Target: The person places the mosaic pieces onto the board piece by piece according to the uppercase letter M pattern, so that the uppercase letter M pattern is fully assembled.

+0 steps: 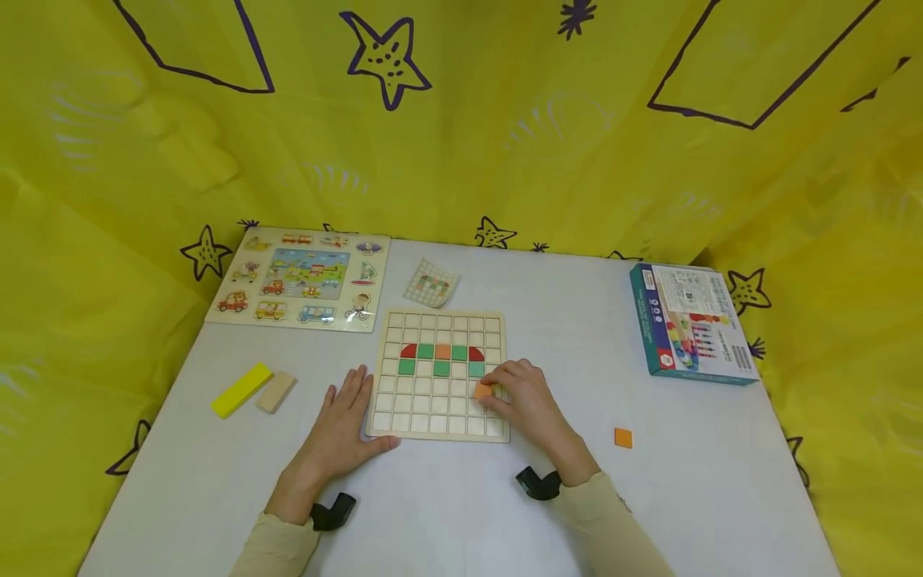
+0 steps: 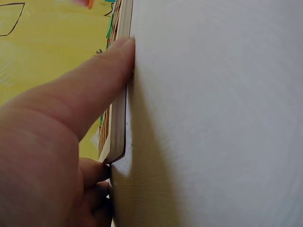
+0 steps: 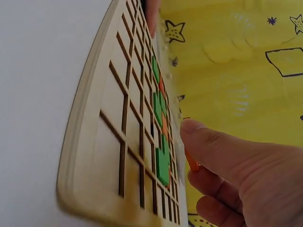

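Observation:
A square wooden grid board [image 1: 424, 402] lies on the table with red, green and orange pieces set in two of its rows. My left hand [image 1: 337, 429] rests at the board's lower left corner, fingers straight along the left side and thumb at the near edge. In the left wrist view the thumb [image 2: 102, 75] touches the board's side. Between thumb and fingers my right hand [image 1: 530, 401] pinches an orange square tile [image 1: 483, 390] over the right part of the board. The right wrist view shows only a sliver of that tile [image 3: 191, 161].
A patterned card [image 1: 431, 283] lies behind the board, and a vehicle picture puzzle [image 1: 297, 278] sits back left. Yellow [image 1: 242, 390] and plain wooden blocks [image 1: 277, 392] lie left. Another orange tile [image 1: 623, 437] is at right, with a boxed set [image 1: 694, 323] farther back.

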{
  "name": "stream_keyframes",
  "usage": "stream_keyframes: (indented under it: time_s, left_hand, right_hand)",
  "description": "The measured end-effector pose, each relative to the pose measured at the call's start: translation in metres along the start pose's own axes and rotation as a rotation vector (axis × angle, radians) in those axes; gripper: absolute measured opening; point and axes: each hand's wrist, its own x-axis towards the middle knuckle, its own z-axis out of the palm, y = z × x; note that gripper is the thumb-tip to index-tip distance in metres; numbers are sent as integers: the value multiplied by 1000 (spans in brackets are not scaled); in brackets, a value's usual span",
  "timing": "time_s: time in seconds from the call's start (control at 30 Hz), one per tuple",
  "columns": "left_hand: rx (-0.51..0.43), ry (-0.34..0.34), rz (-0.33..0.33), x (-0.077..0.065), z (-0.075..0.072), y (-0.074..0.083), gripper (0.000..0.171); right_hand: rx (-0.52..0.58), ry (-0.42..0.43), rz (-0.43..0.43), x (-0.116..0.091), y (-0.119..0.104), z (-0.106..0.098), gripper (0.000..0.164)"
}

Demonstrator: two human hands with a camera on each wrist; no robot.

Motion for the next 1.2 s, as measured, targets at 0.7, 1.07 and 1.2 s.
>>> stream_keyframes:
  time_s: [0.7,1.07,1.2]
  left_hand:
    - [3,-5,-1,1,2,-2,111]
    - [-6,29,20,0,1,-2,110]
    - [-4,10,12,0,0,-1,110]
  right_hand:
    - [-50,-134,-113,56,-48,55,27]
    - [-120,-155,-81,69,-52,70,29]
    - [-129,-158,-76,71,-53,74,29]
